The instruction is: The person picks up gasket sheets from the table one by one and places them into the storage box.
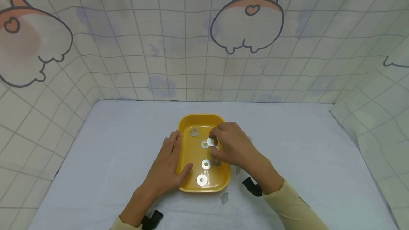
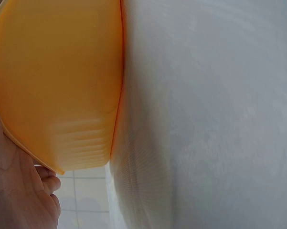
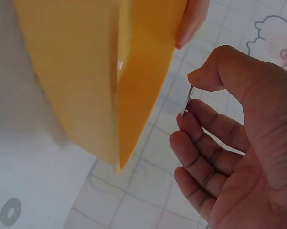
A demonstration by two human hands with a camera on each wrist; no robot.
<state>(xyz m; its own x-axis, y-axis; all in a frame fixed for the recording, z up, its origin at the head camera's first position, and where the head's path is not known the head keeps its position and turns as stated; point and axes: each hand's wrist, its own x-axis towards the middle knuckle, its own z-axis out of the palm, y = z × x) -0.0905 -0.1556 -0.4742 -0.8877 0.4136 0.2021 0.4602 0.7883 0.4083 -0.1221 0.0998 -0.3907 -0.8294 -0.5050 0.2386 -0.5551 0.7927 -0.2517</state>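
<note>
Right now your right hand (image 1: 234, 148) pinches a washer (image 1: 211, 141) above the yellow tray (image 1: 186, 182) on the tabletop (image 1: 303, 159), while your left hand (image 1: 166, 168) lies flat, fingers straight, against the tray's left rim.

Right hand (image 3: 239, 157) pinches washer (image 3: 186, 101) — beside yellow tray (image 3: 110, 71).

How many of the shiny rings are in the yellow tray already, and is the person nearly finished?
Four washers already lie flat in the yellow tray. The right hand pinches one more washer over the tray, while the left hand rests against the tray's side. At least one washer on the cloth seems left outside the tray in the right wrist view, so it looks nearly done, though others may be hidden.
</note>
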